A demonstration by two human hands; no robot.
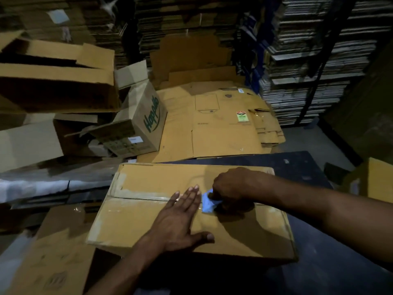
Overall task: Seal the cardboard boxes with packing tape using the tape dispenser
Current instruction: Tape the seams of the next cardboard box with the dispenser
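Head view: flattened cartons point(223, 124) beyond box point(148, 222).

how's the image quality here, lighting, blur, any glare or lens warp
Head view: dim overall, with light falling mainly on the closed brown cardboard box and flattened cartons behind; the right hand gripping the blue tape dispenser casts a soft shadow on the box; faint glare on the clear packing tape strip; the left hand is sharp, the edges are blurred, and the shelving bows from wide-angle distortion.
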